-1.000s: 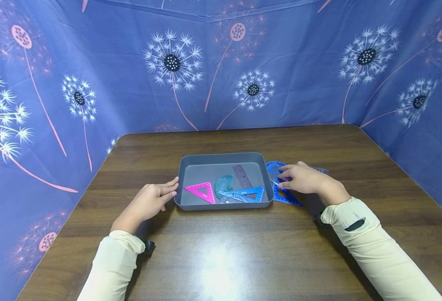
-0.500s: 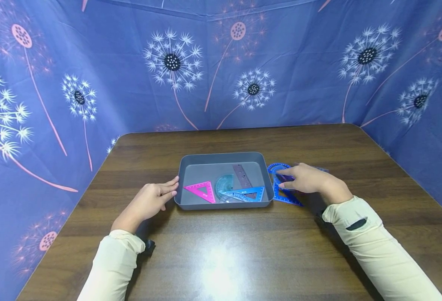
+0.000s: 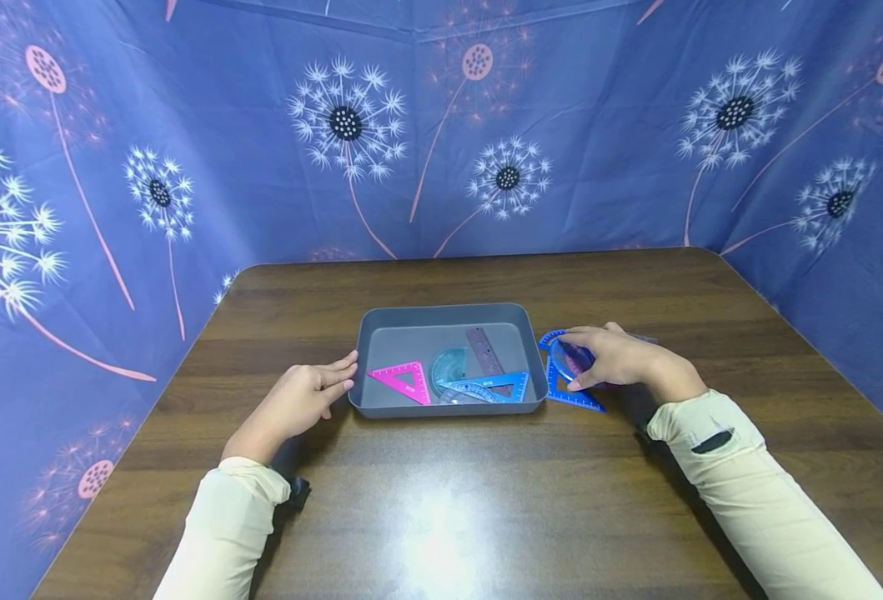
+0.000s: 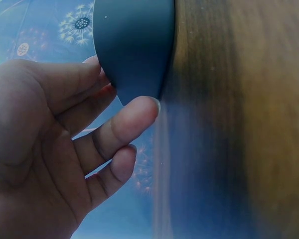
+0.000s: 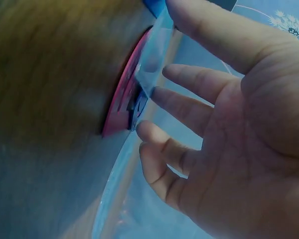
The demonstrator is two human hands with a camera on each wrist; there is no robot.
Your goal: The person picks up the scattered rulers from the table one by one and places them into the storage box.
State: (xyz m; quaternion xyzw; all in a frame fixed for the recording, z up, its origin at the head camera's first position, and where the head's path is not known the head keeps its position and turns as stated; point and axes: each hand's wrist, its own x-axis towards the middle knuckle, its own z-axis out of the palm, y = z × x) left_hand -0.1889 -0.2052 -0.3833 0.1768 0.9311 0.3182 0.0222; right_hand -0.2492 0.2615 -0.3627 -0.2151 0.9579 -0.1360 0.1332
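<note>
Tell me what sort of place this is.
Likely an indoor tabletop workspace, perhaps a makeshift one: a wooden table, a dandelion-print cloth backdrop behind it, and a gray tray with a pink set square inside.

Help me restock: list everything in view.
Tray: 1, grey, mid-table
Set squares: 3, pink one, light blue one (tray), dark blue one (right)
Protractors: 2, teal one (tray), blue one (right)
Ruler: 1, purplish, tray
Clear pieces: count unclear, bluish, tray and right
Partly hidden piece: 1, pink, right
Table: 1, brown, below
Cloth: 1, blue floral, behind
Sleeves: 2, cream, forearms
Left-hand fingers: tray's left end
Right-hand fingers: on clear piece
</note>
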